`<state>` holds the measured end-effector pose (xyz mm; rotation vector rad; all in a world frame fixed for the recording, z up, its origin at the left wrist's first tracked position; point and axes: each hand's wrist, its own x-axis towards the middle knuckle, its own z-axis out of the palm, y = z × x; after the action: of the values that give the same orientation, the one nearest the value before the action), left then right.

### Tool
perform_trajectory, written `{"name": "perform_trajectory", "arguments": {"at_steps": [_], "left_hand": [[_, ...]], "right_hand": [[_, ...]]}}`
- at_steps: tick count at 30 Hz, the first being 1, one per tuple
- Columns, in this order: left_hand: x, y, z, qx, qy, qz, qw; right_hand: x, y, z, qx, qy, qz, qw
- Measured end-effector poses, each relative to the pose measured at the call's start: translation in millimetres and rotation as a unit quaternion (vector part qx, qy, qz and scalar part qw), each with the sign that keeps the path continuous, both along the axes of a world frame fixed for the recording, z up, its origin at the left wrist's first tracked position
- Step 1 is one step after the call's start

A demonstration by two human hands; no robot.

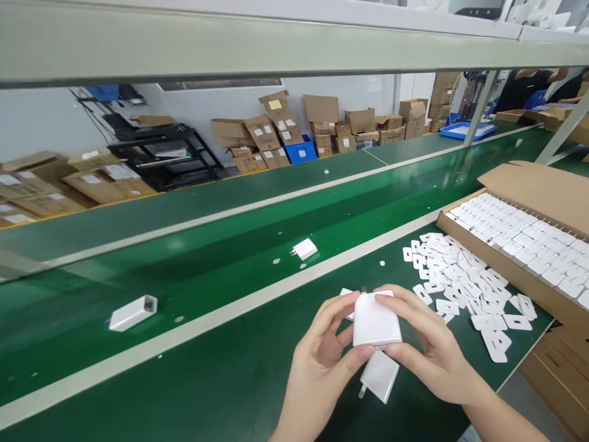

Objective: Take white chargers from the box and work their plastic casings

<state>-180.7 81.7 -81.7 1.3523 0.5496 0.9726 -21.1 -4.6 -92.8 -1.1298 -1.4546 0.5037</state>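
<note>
Between both hands, above the green table, is a white charger plug (377, 319) with a metal prong at its far edge. My left hand (324, 353) grips its left side between thumb and fingers. Fingers and thumb of my right hand (426, 344) hold the right side. Below them on the table lies another white charger (380, 377), its prongs toward the lower left. A further white piece (347, 296) is partly hidden behind my left fingers. To the right spreads a pile of flat white plates with slots (453, 276).
An open cardboard box (499, 245) with rows of white chargers stands at the right. Two chargers, one nearer (133, 313) and one farther (305, 248), lie on the green conveyor belt (221, 252) beyond a pale rail (257, 291). An overhead beam (276, 46) crosses the top.
</note>
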Motion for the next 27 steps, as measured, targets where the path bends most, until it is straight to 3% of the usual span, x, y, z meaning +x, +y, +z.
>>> {"name": "perform_trajectory", "arguments": {"at_steps": [8,15,21,27], "left_hand": [[1.3,-11.3,0.8,-0.116,-0.017,0.024,0.993],[9.6,-16.2,-8.9,-0.16,0.023,0.054,0.985],[16.6,-24.3,-3.0,-0.266,0.035,0.01,0.963],[49.0,-37.6,3.7,-0.266,0.03,-0.076,0.96]], "right_hand": [[-22.3,10.9,-11.7,0.076,0.064,-0.032,0.995],[-18.1,11.1,-12.4,0.016,0.123,-0.06,0.99],[14.3,-1.8,-15.5,0.009,0.082,0.044,0.996],[35.8,-6.6,-38.7,-0.001,0.241,-0.01,0.971]]}}
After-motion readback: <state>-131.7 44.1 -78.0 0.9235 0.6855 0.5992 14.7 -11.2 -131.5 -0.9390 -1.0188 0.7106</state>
